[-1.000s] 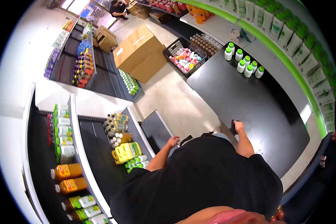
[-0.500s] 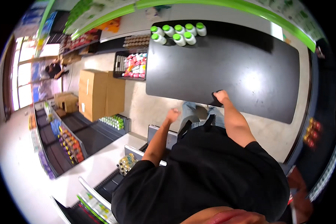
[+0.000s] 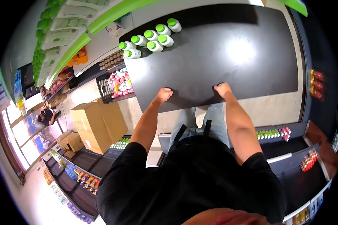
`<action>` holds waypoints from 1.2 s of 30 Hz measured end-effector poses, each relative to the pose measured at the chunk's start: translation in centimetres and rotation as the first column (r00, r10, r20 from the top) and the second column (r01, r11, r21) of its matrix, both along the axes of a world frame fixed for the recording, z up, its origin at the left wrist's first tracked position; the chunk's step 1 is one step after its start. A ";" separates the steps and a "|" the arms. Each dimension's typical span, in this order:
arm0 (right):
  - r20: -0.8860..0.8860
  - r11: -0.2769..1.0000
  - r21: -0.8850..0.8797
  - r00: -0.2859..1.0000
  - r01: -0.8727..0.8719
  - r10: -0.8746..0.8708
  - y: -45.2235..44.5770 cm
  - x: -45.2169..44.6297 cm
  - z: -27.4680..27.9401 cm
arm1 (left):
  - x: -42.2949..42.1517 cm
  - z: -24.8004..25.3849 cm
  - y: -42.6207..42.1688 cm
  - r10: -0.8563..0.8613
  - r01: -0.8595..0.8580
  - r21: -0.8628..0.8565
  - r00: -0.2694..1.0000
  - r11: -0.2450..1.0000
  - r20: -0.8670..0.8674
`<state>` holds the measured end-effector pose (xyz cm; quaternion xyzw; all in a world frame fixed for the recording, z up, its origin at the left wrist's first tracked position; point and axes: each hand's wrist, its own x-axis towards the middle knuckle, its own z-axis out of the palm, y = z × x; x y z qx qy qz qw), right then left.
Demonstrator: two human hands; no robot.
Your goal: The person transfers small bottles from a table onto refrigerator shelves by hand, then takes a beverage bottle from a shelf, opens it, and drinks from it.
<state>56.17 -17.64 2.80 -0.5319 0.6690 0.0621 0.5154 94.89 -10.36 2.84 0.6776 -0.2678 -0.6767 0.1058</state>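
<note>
Head view. The black tabletop (image 3: 199,56) fills the upper middle of the frame. Its long axis runs roughly left to right, rising slightly toward the right; the near long edge passes in front of the wearer's jeans (image 3: 216,116).

Both hands are over the near margin of the tabletop at mid-frame, well apart from each other. Left hand (image 3: 164,95): fingers curled inward. Right hand (image 3: 223,90): likewise curled, with a dark patch at the fingertips. Shadow or small held object: cannot tell. Grip on the edge or mere resting: cannot tell for either hand.

Key relation: the white bottles with green caps (image 3: 153,36) stand at the tabletop's far left corner, upper left of the frame. From the fingers they lie up and to the left, well apart from both hands. The left hand is the nearer. The cluster's long axis slants from lower left to upper right.

Appearance: eight bottles counted, plump, apparently upright, the outward lean judged to be lens distortion. Label print too small to read. Tabletop smooth, dark, rounded at the corners, strong glare at right of centre.

Beside the tabletop's left end: a black plastic crate (image 3: 103,90) of red-and-white bottles (image 3: 120,82). Lower left of that, a cardboard box (image 3: 88,125).
</note>
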 end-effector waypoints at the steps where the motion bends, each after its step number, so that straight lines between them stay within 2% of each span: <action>1: 0.011 0.999 0.009 0.999 0.033 -0.033 0.0 0.4 1.0 | 0.4 0.0 0.3 0.022 -0.021 0.036 0.999 0.999 -0.034; 3: 0.012 0.997 -0.024 0.997 0.074 -0.074 0.0 0.3 0.0 | 0.5 -0.1 -0.4 0.070 -0.060 0.091 0.992 0.994 -0.105; 5: 0.038 0.992 -0.022 0.992 0.124 -0.123 0.6 0.1 -0.8 | 0.2 -0.2 -0.3 0.026 -0.022 0.059 0.996 0.998 -0.081; 9: 0.018 0.997 0.016 0.997 0.080 -0.080 0.1 0.3 0.0 | 0.3 -0.1 -0.3 0.017 -0.016 0.042 0.999 0.999 -0.040; 15: 0.038 0.996 -0.031 0.996 0.083 -0.082 0.2 0.4 0.2 | -0.6 -1.9 1.1 0.030 0.008 -0.189 0.979 0.982 0.200; 16: 0.018 0.997 0.077 1.000 0.023 -0.024 -0.4 0.4 0.9 | -0.5 -2.1 1.0 0.028 0.009 -0.185 0.979 0.983 0.201; 19: 0.003 0.994 0.101 0.999 0.046 -0.047 -0.4 0.5 1.0 | 0.4 -1.8 0.0 -0.040 0.046 -0.050 0.992 0.998 0.119; 20: 0.015 0.995 0.091 0.999 0.038 -0.040 -0.4 0.4 0.7 | 0.3 -1.1 -0.3 -0.015 0.015 0.003 0.995 1.000 0.100; 23: 0.011 0.994 0.103 0.999 0.046 -0.047 -0.6 0.6 1.5 | -0.1 -0.8 -0.5 -0.005 0.004 0.006 0.991 1.000 0.132; 26: -0.004 0.996 0.071 0.999 0.048 -0.048 -0.6 0.6 1.5 | -0.3 -1.4 -0.1 0.028 -0.013 -0.095 0.988 0.995 0.154; 30: 0.033 0.997 0.056 0.998 0.059 -0.061 -0.1 0.3 -0.3 | 0.1 -2.0 0.1 0.000 0.013 -0.115 0.993 0.993 0.119; 32: 0.032 0.996 0.014 0.995 0.092 -0.093 0.1 0.4 -0.6 | 0.1 -1.8 0.0 0.011 0.000 -0.091 0.993 0.996 0.117; 36: 0.021 0.994 0.096 0.998 0.058 -0.060 -0.3 0.5 0.0 | 0.5 -2.0 0.0 0.028 -0.025 -0.044 0.996 0.999 0.079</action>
